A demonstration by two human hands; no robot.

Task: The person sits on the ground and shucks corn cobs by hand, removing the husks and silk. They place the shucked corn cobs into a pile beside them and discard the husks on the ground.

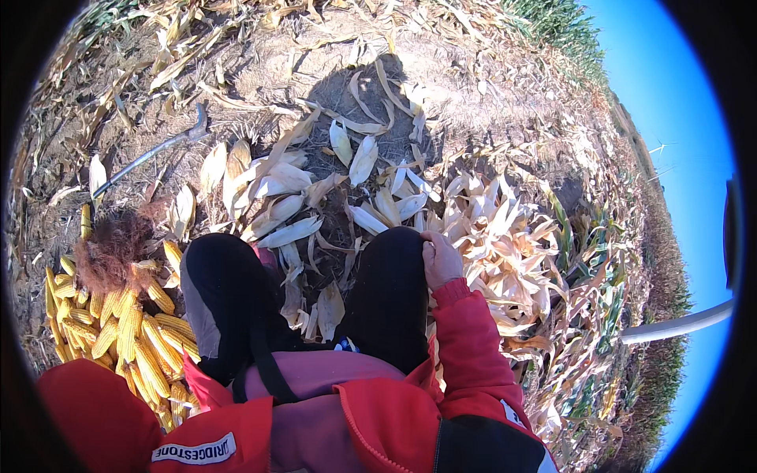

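My right hand (440, 258) rests against the outer side of my right knee (393, 260), fingers curled. Nothing shows in it, though the palm is hidden. My left hand is out of view; only the red left sleeve (97, 414) shows at the lower left. Beyond my knees lie several corn ears in dry husks (284, 177), some pale and closed. Husked yellow corn cobs (130, 331) form a heap beside my left leg, with a tuft of brown corn silk (115, 251) on its far edge. Loose dry husks (502, 254) are piled just past my right hand.
A long-handled tool with a bent head (157, 151) lies on the soil at the left. Cut stalks and leaves (591, 295) cover the ground at right. Standing green plants (556, 29) edge the field. A curved pale bar (680, 325) crosses the right rim.
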